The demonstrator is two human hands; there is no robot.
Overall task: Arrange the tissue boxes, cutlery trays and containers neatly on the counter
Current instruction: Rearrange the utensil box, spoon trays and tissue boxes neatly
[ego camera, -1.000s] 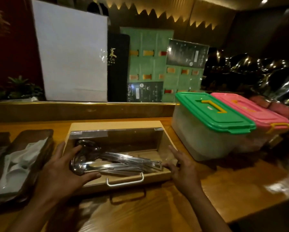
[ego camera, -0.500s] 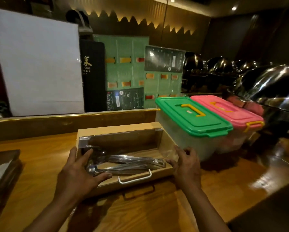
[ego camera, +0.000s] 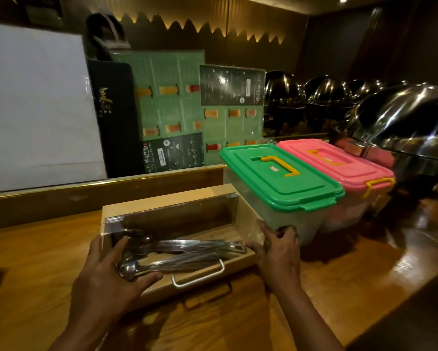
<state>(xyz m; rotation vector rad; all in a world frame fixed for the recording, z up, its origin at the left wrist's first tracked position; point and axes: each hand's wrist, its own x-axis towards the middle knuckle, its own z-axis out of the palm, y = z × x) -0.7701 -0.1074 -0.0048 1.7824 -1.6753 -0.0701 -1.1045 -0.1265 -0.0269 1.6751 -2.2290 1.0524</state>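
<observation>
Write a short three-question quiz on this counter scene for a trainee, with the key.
1. True or false: both hands, left hand and right hand, hold the wooden cutlery tray.
2. Which lidded container stands directly beside the tray's right end? A) the green-lidded container B) the pink-lidded container C) a blue-lidded one
3. Fill in: the tray holds metal ______, and a metal ______ is fixed to its near side.

Key
1. True: one hand grips each end.
2. A; the pink one stands beyond the green one.
3. Utensils; handle.
</observation>
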